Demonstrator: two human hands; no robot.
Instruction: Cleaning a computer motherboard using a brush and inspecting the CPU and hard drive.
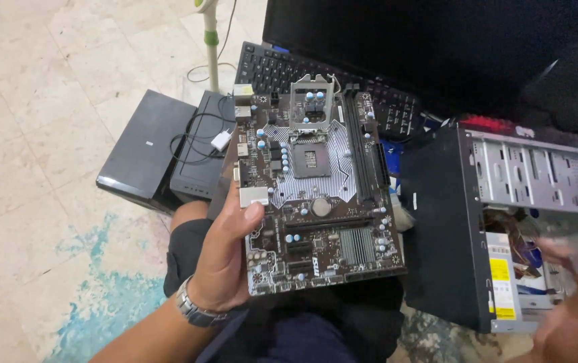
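Pale tiled floor (40,101), open black metal computer case (450,228) at right.
Left hand (225,252) gripping dark rectangular motherboard (316,195) by its left edge, long axis pointing away; right hand (574,309) blurred beside case, grip unclear.

Pale tiled floor (47,101) underneath, a blue-patterned rug (101,296) over part of it. Directly on the tiles: two black boxes (168,151) side by side, a fan stand (210,44), an open computer case (450,222).
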